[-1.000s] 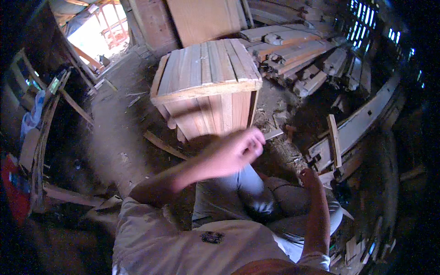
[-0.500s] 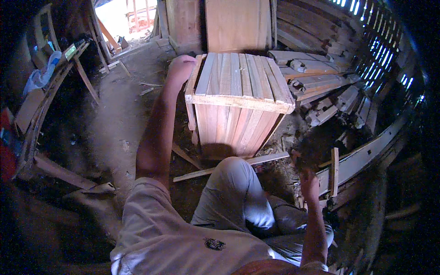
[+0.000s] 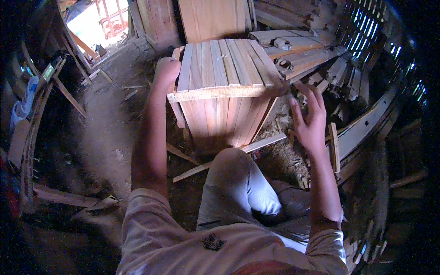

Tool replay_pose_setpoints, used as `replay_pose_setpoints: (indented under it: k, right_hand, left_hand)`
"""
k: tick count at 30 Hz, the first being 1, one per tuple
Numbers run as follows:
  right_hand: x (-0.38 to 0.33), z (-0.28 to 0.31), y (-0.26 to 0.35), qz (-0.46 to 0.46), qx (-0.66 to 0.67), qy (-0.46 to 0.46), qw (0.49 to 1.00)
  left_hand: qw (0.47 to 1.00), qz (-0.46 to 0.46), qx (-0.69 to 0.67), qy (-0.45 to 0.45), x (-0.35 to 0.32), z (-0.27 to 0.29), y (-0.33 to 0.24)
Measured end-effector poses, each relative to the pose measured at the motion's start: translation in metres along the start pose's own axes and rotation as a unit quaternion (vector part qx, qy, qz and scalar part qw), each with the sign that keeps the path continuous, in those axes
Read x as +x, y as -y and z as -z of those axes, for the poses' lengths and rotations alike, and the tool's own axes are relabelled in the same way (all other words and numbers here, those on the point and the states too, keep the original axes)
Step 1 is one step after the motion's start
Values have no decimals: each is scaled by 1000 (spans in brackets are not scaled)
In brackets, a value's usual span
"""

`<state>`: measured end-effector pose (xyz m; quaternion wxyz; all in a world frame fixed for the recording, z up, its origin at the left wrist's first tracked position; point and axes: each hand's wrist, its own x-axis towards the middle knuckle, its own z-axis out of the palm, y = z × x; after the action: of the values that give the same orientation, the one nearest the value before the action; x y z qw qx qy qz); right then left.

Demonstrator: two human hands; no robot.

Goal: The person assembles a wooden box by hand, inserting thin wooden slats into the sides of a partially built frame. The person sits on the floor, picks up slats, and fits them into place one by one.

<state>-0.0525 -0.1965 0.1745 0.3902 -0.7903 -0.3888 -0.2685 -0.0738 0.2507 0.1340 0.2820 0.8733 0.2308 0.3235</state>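
Note:
In front of me stands a wooden crate (image 3: 215,114) made of pale and reddish slats, its slatted top facing up. My left hand (image 3: 168,69) is closed at the far left edge of that top, with its fingertips partly hidden. Beyond the crate's right front corner, my right hand (image 3: 311,120) is raised with its fingers apart and holds nothing I can see. A dark blur lies between its fingertips and the corner. Below, my bent knee (image 3: 231,167) comes close to the crate's front.
Thin wooden strips (image 3: 263,143) lie on the dirt floor at the crate's base. Stacked timber (image 3: 307,57) fills the back right. A long pale board (image 3: 366,133) runs along the right, with a short upright stick (image 3: 334,146) beside it. A wooden frame (image 3: 34,119) stands left.
My right hand has risen from low on the right to beside the crate's top corner, its fingers now spread. My left hand stays at the left edge. The whole view has shifted slightly.

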Motion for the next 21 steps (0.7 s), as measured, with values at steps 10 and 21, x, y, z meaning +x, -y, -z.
replay_pose_setpoints:
  k: [10, 21]
  right_hand:
    - [-130, 121, -182, -201, -232, 23, 952]
    - [-314, 193, -388, -425, -228, -4, 876]
  left_hand:
    - [998, -30, 3, 60, 6, -15, 16]
    - [950, -194, 177, 167, 70, 45, 111]
